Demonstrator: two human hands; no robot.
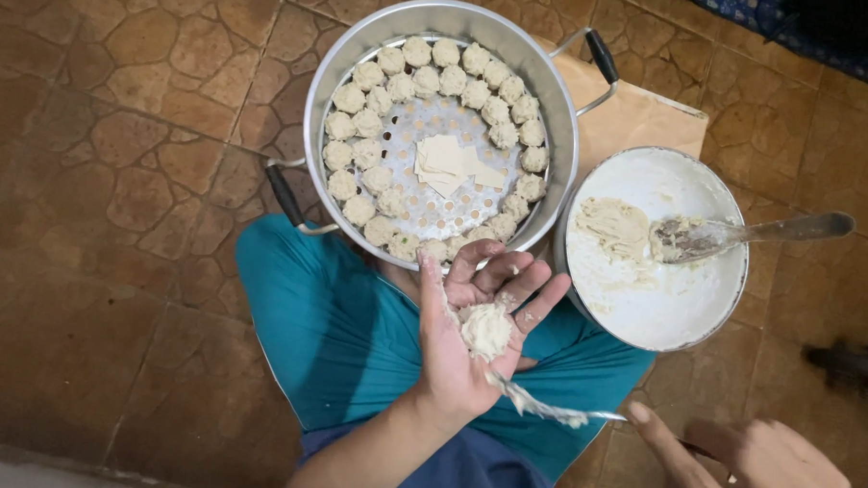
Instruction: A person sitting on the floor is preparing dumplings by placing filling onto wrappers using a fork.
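Round aluminium steamer pot point(555, 94) with two black-sleeved wire handles, standing on the brown stone-patterned floor point(119, 166); taken as landmark. Inside it, a perforated metal steamer tray point(435, 201) carries small pale dumplings point(360, 155) ranged in rings along the rim, with a loose stack of square pale wrappers point(446, 163) at the centre. Just below the pot, over teal-clad knees point(325, 327), the left hand point(469, 341) lies palm up, fingers spread wide, cupping one soft pale half-formed dumpling point(487, 330). Below and right of the pot, the right hand point(763, 467) is closed around the handle of a thin metal spoon point(544, 408), its smeared tip reaching toward the cupped dumpling. Right of the pot, touching its wall, sits a round white enamel bowl point(701, 311) holding pale filling paste point(613, 226) and a large metal spoon point(742, 234). The dumpling looks light, soft, sticky and easily crushed; best cradled from beneath and pinched gently at the wrapper edge.
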